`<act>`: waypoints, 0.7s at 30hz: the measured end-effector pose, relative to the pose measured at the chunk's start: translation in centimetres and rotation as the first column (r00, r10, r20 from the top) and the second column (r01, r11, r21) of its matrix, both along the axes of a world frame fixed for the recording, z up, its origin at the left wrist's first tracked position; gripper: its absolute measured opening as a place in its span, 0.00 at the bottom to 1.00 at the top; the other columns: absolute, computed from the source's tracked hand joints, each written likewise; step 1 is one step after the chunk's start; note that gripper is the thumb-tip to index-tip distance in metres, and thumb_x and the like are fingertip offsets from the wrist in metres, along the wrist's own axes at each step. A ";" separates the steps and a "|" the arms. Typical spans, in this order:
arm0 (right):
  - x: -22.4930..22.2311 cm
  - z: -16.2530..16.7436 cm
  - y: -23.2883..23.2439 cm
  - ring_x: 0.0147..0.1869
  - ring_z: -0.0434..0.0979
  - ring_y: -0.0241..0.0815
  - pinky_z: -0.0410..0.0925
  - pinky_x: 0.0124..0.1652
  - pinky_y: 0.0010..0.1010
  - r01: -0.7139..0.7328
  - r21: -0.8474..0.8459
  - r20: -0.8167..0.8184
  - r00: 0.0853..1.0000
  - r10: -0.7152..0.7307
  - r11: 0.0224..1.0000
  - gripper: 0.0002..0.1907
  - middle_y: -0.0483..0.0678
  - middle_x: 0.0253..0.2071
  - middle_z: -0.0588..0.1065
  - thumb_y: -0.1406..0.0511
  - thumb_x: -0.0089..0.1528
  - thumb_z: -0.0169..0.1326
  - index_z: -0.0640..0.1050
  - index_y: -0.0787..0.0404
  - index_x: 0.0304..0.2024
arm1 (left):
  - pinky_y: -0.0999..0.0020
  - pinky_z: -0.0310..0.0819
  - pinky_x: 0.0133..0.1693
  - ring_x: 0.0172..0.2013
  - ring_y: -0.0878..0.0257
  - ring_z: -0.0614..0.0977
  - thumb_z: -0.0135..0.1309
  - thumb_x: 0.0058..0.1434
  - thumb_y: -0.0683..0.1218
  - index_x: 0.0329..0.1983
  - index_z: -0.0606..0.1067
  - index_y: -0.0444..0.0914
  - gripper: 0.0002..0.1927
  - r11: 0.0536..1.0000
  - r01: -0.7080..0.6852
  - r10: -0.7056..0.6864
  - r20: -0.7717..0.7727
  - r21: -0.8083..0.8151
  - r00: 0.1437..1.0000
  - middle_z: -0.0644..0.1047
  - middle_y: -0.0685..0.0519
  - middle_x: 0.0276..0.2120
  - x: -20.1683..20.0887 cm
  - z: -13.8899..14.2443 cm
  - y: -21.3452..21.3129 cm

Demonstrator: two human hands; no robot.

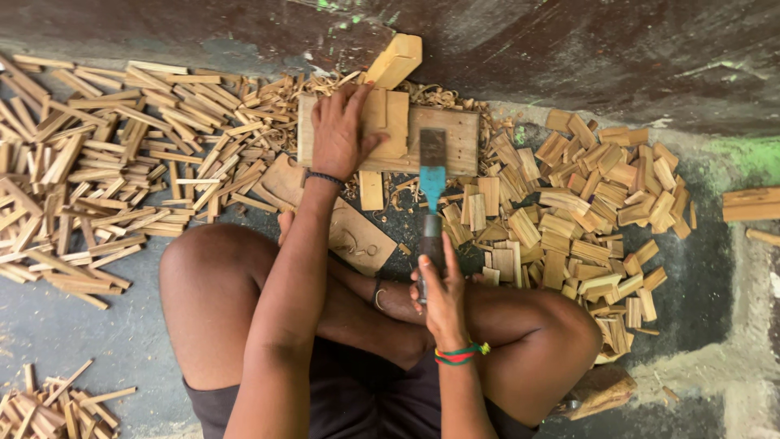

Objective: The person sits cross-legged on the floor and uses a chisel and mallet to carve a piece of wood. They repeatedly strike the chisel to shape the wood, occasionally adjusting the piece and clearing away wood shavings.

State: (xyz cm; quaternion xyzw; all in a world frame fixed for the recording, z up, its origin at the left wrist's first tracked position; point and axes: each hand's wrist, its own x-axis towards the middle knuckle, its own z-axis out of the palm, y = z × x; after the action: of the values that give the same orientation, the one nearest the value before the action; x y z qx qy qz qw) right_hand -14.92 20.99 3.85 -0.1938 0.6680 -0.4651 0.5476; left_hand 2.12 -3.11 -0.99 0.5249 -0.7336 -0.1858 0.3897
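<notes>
Left hand (340,134): laid flat, fingers spread, pressing a small wood piece (382,130) onto the wooden block (443,142).
Right hand (443,297): closed around the handle of the chisel (431,199).
Chisel: blade is set on the block, just right of the pressed piece.
Surroundings: cut slats (97,187) are heaped left, short blocks (593,219) right.
Advice: fingers are best kept clear of the edge, the piece held firm.

The left hand (340,134) pressed a small wooden piece (388,122) onto the wooden block (455,142); right of it, the right hand (443,297) gripped a blue-bladed chopper (431,191).
</notes>
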 end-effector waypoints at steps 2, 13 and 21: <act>-0.3 0.8 0.4 0.18 0.69 0.33 0.61 0.14 0.23 0.003 -0.014 -0.010 1.000 -0.003 1.000 0.40 0.47 0.27 0.72 0.60 0.64 0.55 0.55 0.42 0.77 | 0.44 0.57 0.63 0.59 0.47 0.70 0.71 0.46 0.60 0.71 0.63 0.41 0.51 0.998 -0.001 0.001 0.003 -0.070 1.000 0.69 0.44 0.62 0.1 0.6 0.3; 0.0 4.2 2.2 0.16 0.69 0.34 0.61 0.13 0.24 -0.085 0.021 0.031 0.996 0.085 0.996 0.34 0.49 0.25 0.72 0.56 0.67 0.49 0.59 0.43 0.75 | 0.54 0.79 0.37 0.31 0.50 0.84 0.54 0.63 0.70 0.49 0.79 0.39 0.32 0.798 0.598 -0.602 -0.108 -0.076 0.791 0.81 0.46 0.29 -7.3 2.2 4.9; 1.0 4.1 2.1 0.15 0.68 0.34 0.60 0.13 0.23 -0.077 0.026 0.022 0.997 0.077 0.997 0.33 0.49 0.25 0.72 0.57 0.67 0.48 0.60 0.45 0.75 | 0.54 0.76 0.32 0.25 0.48 0.82 0.58 0.64 0.61 0.32 0.81 0.42 0.19 0.790 0.599 -0.610 -0.075 -0.130 0.789 0.80 0.48 0.23 -7.9 1.8 6.0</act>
State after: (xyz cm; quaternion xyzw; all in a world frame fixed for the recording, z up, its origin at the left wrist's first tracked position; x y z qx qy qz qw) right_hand -13.94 23.04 7.97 -0.2074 0.6604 -0.4367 0.5746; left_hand -5.74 2.89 0.79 0.2310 -0.8481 -0.2933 0.3759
